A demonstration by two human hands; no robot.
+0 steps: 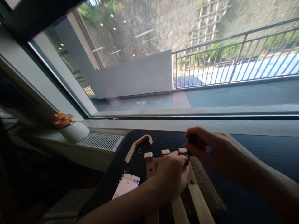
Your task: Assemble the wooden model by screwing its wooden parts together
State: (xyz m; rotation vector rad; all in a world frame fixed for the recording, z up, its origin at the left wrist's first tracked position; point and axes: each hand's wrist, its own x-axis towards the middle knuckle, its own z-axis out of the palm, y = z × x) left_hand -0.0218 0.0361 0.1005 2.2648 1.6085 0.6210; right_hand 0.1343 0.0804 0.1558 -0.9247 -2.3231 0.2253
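Observation:
My right hand is closed around the black handle of a screwdriver, its shaft pointing down toward the fingers of my left hand. Bent over the wooden pieces, my left hand has thumb and fingers pressed together near the screwdriver's tip; what they pinch is hidden. Under both hands lies a brown wooden board with a carved or worn surface. Across it run pale wooden strips with curved ends, including a left strip and a right strip, both with dark holes. My left hand covers part of the middle strip.
A loose curved wooden piece and small screws lie on the dark table. A phone rests left of my left forearm. Beyond are a vented sill, a white pot-like object with an orange top, and a window.

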